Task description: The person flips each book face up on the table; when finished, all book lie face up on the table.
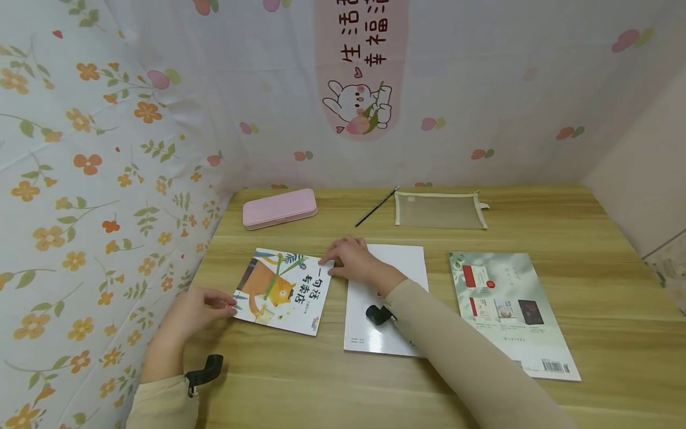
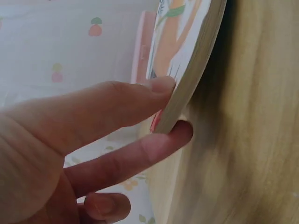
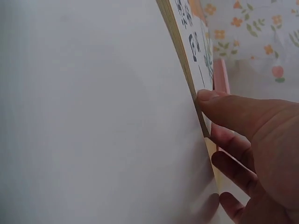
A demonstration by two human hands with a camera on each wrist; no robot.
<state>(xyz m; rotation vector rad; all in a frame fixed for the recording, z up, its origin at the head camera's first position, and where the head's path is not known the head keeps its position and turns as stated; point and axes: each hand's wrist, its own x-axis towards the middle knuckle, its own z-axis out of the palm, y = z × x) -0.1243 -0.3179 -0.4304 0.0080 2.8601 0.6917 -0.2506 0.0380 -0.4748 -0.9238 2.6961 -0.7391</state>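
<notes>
A picture book (image 1: 289, 292) with an orange fox-like animal on its white cover lies tilted on the table's left side. My left hand (image 1: 198, 313) pinches its lower left corner, and in the left wrist view the thumb (image 2: 161, 86) is on the cover with a finger (image 2: 180, 133) beneath. At the upper right corner, my right hand (image 1: 354, 259) grips the book, its thumb (image 3: 210, 95) on the edge and its fingers on the far side. A white book (image 1: 393, 262) lies to the right, partly hidden under the right hand and forearm.
A pale green magazine (image 1: 509, 298) lies farther right, partly covered by the right sleeve (image 1: 461, 357). Along the back are a pink pencil case (image 1: 280, 208), a dark pencil or pen (image 1: 377, 207) and a mesh zip pouch (image 1: 440, 210). Patterned curtains (image 1: 96, 179) border the table.
</notes>
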